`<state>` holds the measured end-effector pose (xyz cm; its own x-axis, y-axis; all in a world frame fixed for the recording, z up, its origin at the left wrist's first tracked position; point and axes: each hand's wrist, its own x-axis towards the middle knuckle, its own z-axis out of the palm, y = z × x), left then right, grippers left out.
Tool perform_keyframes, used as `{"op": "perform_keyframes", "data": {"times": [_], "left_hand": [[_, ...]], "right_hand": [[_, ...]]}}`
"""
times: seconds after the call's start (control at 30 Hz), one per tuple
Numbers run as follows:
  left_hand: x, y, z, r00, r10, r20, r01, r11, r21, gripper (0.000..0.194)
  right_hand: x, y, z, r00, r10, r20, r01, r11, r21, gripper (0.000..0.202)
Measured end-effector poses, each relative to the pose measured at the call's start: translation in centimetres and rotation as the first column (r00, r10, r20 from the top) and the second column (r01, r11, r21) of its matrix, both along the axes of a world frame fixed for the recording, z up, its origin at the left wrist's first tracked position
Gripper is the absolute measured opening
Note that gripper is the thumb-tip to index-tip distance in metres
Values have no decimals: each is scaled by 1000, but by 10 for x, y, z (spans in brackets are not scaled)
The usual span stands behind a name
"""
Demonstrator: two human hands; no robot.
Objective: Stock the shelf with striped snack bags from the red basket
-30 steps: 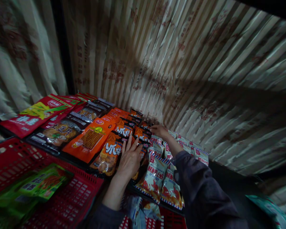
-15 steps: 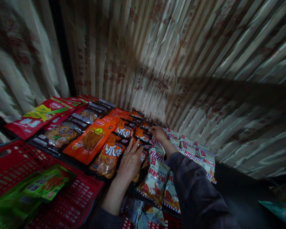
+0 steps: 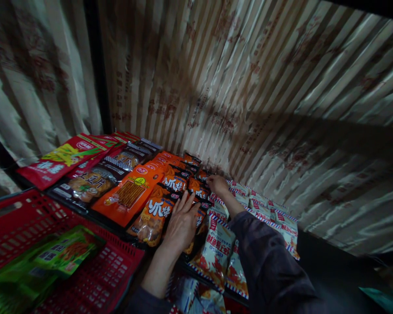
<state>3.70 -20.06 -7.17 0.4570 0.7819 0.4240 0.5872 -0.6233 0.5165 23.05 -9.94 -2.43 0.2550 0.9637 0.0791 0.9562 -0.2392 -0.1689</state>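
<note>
Orange-and-black snack bags (image 3: pixel 153 213) lie in overlapping rows on a dark shelf. My left hand (image 3: pixel 180 224) rests palm down on the front bags, its fingers stretched out and slightly spread. Farther back, my right hand (image 3: pixel 218 185) has its fingers drawn together at the edge of a small orange-and-black snack bag (image 3: pixel 203 175); the fingertips are partly hidden. Just right of both hands are white snack bags (image 3: pixel 216 246) with red lettering and striped edges, the right forearm reaching over some of them.
To the left lie orange stick-snack packs (image 3: pixel 131 194), dark potato-slice packs (image 3: pixel 90 185) and red packs (image 3: pixel 57 159). A red basket (image 3: pixel 118 261) holding green packets (image 3: pixel 62 255) stands in front. Corrugated, printed sheeting (image 3: pixel 190 87) rises behind. A dark shelf surface (image 3: pixel 330 270) extends right.
The view has shifted slightly, moving the shelf goods a little right and down in the picture. Both hands keep nearly the same places on the orange-and-black bags.
</note>
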Motion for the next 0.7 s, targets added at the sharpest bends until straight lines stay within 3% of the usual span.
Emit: {"op": "perform_keyframes", "data": {"times": [0.4,0.7], "left_hand": [[1,1,-5,999,11,44,-10,999,-38,42],[2,3,-5,999,5,53,-5,1000,8,38]], "right_hand": [[9,7,-5,999,-19,-33,19,1000,16,22],[28,15,0,996,-90,-13,91,994,55,40]]}}
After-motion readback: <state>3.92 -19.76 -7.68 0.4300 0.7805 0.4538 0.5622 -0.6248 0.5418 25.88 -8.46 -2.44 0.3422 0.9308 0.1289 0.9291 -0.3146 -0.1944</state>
